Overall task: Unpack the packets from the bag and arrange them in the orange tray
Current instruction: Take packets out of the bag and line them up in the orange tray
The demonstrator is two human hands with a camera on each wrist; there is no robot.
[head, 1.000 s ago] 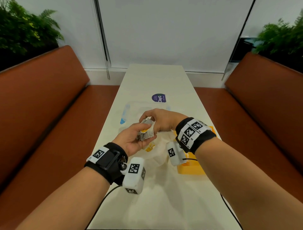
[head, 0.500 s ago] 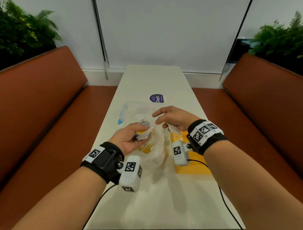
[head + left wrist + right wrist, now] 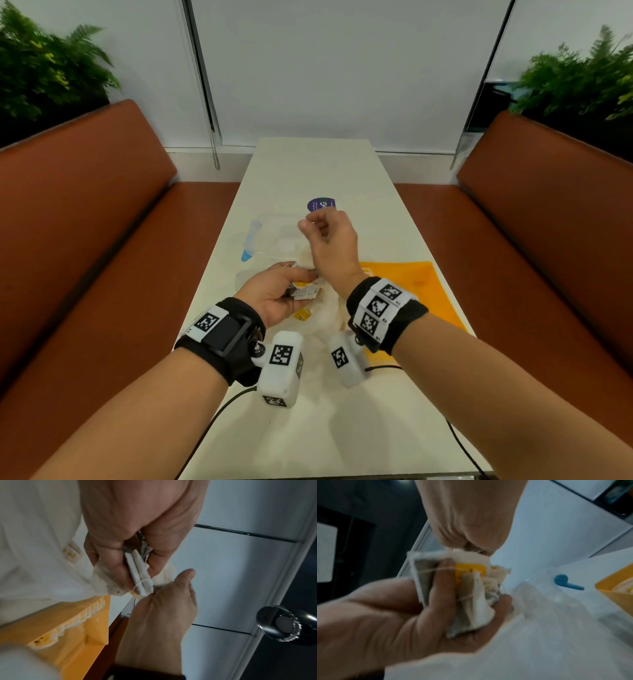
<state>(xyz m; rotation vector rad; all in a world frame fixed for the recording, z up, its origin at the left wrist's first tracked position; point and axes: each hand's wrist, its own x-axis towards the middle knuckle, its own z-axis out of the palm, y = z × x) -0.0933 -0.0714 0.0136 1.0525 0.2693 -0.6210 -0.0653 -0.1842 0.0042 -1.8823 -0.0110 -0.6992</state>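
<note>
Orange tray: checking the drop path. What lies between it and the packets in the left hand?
Head view: the white bag and the wrist of the right hand lie between the orange tray and the packets in the left hand.

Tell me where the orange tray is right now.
In the head view the orange tray lies on the white table, on the person's right side, just beyond the right hand's wrist and beside the crumpled white bag.

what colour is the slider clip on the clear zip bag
Blue; the slider clip shows best in the right wrist view, on the clear zip bag.
</note>
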